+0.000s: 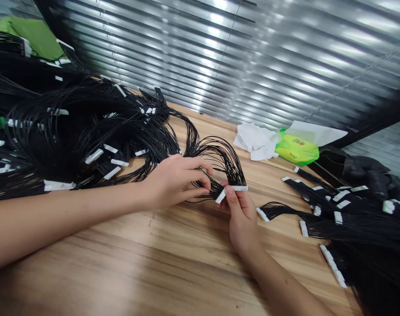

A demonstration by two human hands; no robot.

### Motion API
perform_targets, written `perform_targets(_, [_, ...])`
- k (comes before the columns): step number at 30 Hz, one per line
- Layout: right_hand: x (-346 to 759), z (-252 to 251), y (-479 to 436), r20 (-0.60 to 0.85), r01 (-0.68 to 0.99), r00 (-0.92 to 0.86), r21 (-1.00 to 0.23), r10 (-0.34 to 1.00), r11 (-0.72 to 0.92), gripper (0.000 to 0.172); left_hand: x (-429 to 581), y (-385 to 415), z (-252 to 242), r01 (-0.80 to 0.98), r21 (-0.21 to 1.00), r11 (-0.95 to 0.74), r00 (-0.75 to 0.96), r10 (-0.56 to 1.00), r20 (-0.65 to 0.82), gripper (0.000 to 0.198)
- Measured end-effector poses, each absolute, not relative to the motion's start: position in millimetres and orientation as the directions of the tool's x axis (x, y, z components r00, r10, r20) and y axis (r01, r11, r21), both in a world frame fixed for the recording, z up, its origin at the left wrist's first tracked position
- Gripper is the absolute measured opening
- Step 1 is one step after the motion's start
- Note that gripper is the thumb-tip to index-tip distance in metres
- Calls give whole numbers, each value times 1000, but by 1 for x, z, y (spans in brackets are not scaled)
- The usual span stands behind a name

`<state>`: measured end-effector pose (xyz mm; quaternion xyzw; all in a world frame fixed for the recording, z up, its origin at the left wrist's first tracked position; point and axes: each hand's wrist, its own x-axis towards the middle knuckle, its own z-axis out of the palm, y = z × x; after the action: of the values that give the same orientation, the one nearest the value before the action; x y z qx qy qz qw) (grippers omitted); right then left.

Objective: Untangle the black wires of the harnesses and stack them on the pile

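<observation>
Over the wood-grain workbench (120,267), a bundle of thin black wires (219,160) ending in white multi-pin connectors (236,188) was held between both hands, near mid-frame. The right hand (242,219) was pinching the connectors between thumb and forefinger, a firm grasp. The left hand (171,182) was curled, with its fingertips on the wires just behind the connectors; the exact contact was partly hidden. Two connectors were countable at the right hand, one lying nearly level and one tilted down to the left. Their long axis ran roughly crosswise to the view, and the wires rose from them in an arch, bending back leftward above the left hand.

Nothing obstructed the connectors. A large tangled heap of black wire harnesses (88,127) lay beside the left hand, showing more than ten white connectors. A second heap of black wire harnesses (351,224) lay right of the right hand, also showing more than ten. Farther back were one green tissue packet (297,149), touching crumpled white tissue (255,141), and a dark bag (361,169). A metal slatted blind (219,57) filled the background, with a green cloth (28,37) at upper left.
</observation>
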<state>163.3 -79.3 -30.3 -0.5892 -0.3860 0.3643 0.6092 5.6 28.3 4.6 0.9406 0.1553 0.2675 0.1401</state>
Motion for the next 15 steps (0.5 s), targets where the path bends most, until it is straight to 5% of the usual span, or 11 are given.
perform_targets(4, [164, -32, -80, 33, 22, 433, -999, 901, 26, 31, 6, 29, 4, 205, 303, -930, 848, 324, 419, 11])
perform_targets(9, [162, -29, -78, -6, -9, 434, -1000, 901, -2, 34, 1, 32, 4, 37, 97, -995, 716, 94, 691, 27])
perform_targets(12, [162, -28, -76, -38, -55, 442, -998, 896, -15, 36, -3, 33, 6, -230, 305, -924, 726, 46, 686, 42])
perform_targets(15, [163, -29, -76, -83, -131, 447, -991, 891, -26, 36, -4, 32, 11, -239, 637, -733, 798, 225, 558, 42])
